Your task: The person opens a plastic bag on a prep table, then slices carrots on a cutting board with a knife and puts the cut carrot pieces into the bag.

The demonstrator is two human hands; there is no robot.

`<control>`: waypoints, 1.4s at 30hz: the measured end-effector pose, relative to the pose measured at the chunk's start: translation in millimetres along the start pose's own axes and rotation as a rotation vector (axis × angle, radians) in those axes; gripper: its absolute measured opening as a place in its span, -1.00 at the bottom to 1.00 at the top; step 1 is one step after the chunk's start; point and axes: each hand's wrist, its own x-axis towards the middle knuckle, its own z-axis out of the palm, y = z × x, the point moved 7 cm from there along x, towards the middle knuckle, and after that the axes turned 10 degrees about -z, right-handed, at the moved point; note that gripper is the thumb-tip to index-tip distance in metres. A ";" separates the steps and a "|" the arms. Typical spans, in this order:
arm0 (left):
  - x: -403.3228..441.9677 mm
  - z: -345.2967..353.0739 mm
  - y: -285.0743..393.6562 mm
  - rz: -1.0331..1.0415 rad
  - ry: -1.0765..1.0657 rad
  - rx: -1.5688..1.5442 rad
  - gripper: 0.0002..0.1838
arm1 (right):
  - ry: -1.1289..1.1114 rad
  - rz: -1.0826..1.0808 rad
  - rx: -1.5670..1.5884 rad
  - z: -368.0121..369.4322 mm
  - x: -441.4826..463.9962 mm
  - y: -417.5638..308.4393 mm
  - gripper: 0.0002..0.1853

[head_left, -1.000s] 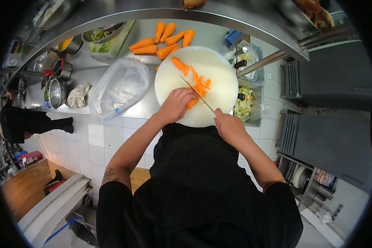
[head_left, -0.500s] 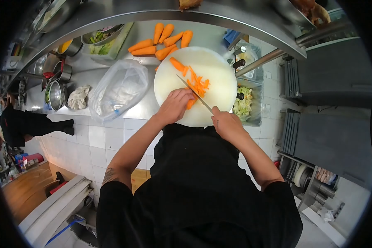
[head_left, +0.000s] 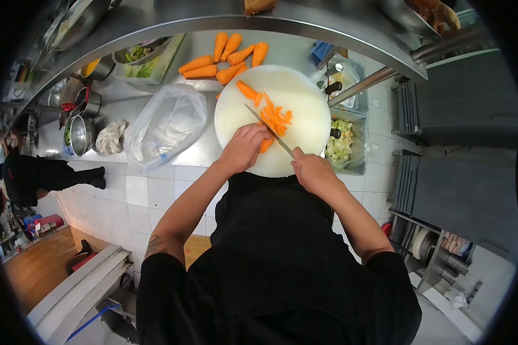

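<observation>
A round white cutting board (head_left: 308,109) lies on the steel counter in front of me. My left hand (head_left: 246,148) is closed over a piece of carrot (head_left: 266,145), holding it down on the board; the fingers partly hide it. My right hand (head_left: 315,171) grips a knife (head_left: 277,137) by its handle, the blade slanting up to the left against the fingertips of my left hand. Cut carrot sticks (head_left: 276,116) lie heaped just beyond the blade. A larger carrot piece (head_left: 246,89) rests near the board's far left edge.
Several whole carrots (head_left: 231,46) lie behind the board. A clear plastic bag (head_left: 170,123) and a crumpled cloth (head_left: 110,137) are to the left. Bins at the right hold chopped greens (head_left: 339,144). A steel shelf (head_left: 213,22) overhangs the counter. Another person (head_left: 34,178) stands far left.
My right hand and the knife have shifted very slightly to the left. The left hand stays on the carrot, and the cut sticks lie almost as before.
</observation>
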 end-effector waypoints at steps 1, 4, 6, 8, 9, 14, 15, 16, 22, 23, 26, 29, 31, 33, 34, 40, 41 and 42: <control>2.0 -1.7 0.8 0.002 0.008 -0.001 -0.63 | 0.004 0.002 0.001 4.9 -0.3 2.3 -0.84; 3.1 0.4 0.2 0.016 0.028 0.035 -0.65 | 0.043 0.001 0.045 24.6 4.1 15.9 -0.84; 4.0 -3.3 3.6 0.022 0.047 0.032 -0.65 | 0.079 -0.049 0.029 26.8 13.3 17.9 -0.83; 2.5 -5.9 4.9 0.038 0.057 0.031 -0.65 | 0.041 -0.034 0.033 4.4 -2.7 0.5 -0.83; 1.7 -2.9 1.9 0.018 0.029 0.005 -0.65 | 0.001 -0.022 0.025 -4.1 -7.6 -4.3 -0.83; -0.9 -2.2 -1.3 -0.001 0.008 -0.041 -0.62 | 0.034 0.011 0.051 40.3 21.6 24.4 -0.83; -2.1 -4.4 -3.1 0.014 0.026 -0.086 -0.61 | 0.056 0.009 0.073 39.1 20.4 22.5 -0.83; 1.2 -7.6 -5.1 0.033 0.053 -0.130 -0.60 | 0.065 0.011 0.073 35.5 20.8 22.0 -0.83; -5.8 -9.3 -4.5 -0.014 -0.047 -0.121 -0.57 | 0.036 0.033 0.062 36.7 16.4 14.0 -0.84; -6.2 -8.3 -4.0 -0.016 -0.051 -0.124 -0.57 | 0.056 0.007 0.034 32.0 11.4 10.0 -0.85; -5.7 -7.0 -5.7 -0.015 -0.074 -0.107 -0.56 | 0.029 -0.006 -0.007 4.0 -11.5 -9.7 -0.84; -6.4 -4.6 -6.7 -0.018 -0.073 -0.090 -0.56 | 0.003 0.020 -0.015 26.6 -1.3 6.7 -0.83; -5.5 -4.6 -7.5 -0.027 -0.078 -0.086 -0.56 | 0.019 0.020 -0.019 26.3 10.9 10.2 -0.82; -5.6 -5.4 -6.0 -0.026 -0.076 -0.092 -0.56 | 0.015 -0.022 -0.001 21.4 15.4 3.9 -0.82; -4.6 -6.1 -5.4 -0.017 -0.079 -0.099 -0.56 | 0.017 -0.021 0.000 13.7 8.4 -2.1 -0.82; -6.5 -3.1 -9.9 -0.011 -0.067 -0.076 -0.57 | -0.006 0.007 0.003 23.6 19.1 4.0 -0.83; -9.5 -2.8 -9.4 -0.015 -0.073 -0.075 -0.57 | 0.001 -0.011 -0.007 18.6 13.4 0.5 -0.83; -9.9 -3.1 -7.9 -0.011 -0.067 -0.080 -0.58 | 0.012 -0.026 -0.016 12.1 9.3 -5.5 -0.83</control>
